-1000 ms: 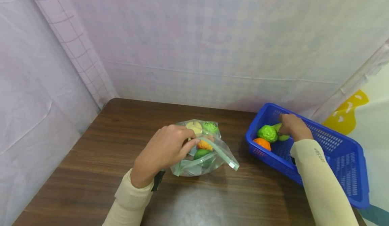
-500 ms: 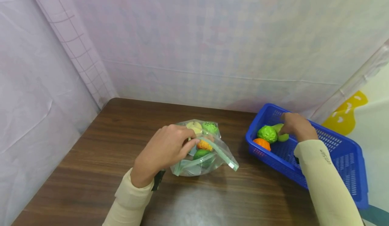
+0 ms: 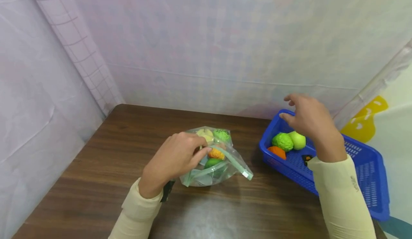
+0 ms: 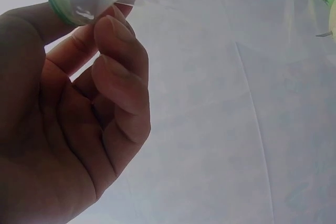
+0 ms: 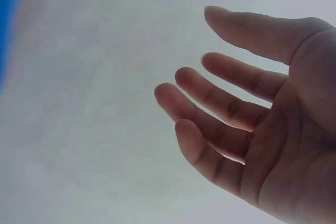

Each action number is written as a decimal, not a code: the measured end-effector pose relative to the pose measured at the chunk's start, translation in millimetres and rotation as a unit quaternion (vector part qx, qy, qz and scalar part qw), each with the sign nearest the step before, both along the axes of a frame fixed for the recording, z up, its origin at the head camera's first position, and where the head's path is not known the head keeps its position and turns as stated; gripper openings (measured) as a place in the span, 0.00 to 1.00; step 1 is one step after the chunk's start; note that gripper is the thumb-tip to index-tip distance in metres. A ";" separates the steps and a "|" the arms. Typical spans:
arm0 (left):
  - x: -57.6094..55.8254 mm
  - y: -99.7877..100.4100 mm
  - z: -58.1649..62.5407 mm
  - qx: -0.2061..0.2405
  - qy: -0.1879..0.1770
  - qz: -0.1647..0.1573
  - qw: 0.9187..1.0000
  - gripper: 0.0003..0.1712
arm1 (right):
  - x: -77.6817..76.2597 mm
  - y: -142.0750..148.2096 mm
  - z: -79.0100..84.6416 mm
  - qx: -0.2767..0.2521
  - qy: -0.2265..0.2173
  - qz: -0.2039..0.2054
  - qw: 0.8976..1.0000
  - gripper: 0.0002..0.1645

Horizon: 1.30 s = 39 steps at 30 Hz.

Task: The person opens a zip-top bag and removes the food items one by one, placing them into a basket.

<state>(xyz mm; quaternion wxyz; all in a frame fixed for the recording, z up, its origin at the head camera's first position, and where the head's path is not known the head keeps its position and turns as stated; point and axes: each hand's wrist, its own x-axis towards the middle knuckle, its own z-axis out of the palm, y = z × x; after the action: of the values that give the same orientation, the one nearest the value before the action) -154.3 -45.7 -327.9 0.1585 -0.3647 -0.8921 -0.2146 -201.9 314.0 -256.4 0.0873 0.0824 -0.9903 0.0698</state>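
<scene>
In the head view my left hand (image 3: 177, 157) pinches the green-edged rim of a clear zip bag (image 3: 233, 162) between thumb and fingers. Through the plastic show a pale yellow fruit (image 3: 205, 134), a bumpy green fruit (image 3: 222, 135), an orange-yellow fruit (image 3: 216, 154) and a smooth green one (image 3: 212, 163). My right hand (image 3: 310, 117) is raised over the blue basket (image 3: 383, 182), its fingers spread and relaxed with nothing in them. Below it in the basket lie a bumpy green fruit (image 3: 283, 142), a light green apple (image 3: 298, 140) and an orange fruit (image 3: 277, 152).
A dark wooden table (image 3: 106, 167) carries the bag near its middle and the basket at its right side. A pale cloth curtain (image 3: 206, 53) hangs behind the table's back edge. Near my right wrist a small dark patch (image 3: 307, 159) shows against the basket.
My right hand has risen from inside the basket, away from the light green apple, which stays there and shows more fully. My left hand keeps its pinch on the bag.
</scene>
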 end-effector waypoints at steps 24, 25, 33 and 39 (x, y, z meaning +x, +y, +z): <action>1.1 -1.2 1.1 0.015 0.007 -0.016 1.000 0.11 | 138.4 -142.9 -35.4 -0.072 0.274 0.310 0.907 0.21; 1.1 -1.3 1.2 0.015 0.008 -0.017 1.000 0.11 | 138.3 -146.1 -39.1 -0.068 0.273 0.318 0.905 0.20; 3.2 -1.8 1.6 0.022 0.016 -0.008 1.000 0.14 | 125.3 -165.5 -71.9 -0.022 0.216 0.330 0.919 0.14; 4.0 -1.5 1.6 0.022 0.019 -0.005 1.000 0.12 | 108.1 -177.6 -96.7 0.031 0.160 0.301 0.940 0.10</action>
<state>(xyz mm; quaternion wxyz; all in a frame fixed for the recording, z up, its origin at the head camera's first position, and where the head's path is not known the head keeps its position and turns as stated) -150.3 -47.2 -326.3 0.1818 -0.3698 -0.8822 -0.2281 -93.8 136.3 -353.1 0.2167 0.3895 -0.8939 0.0481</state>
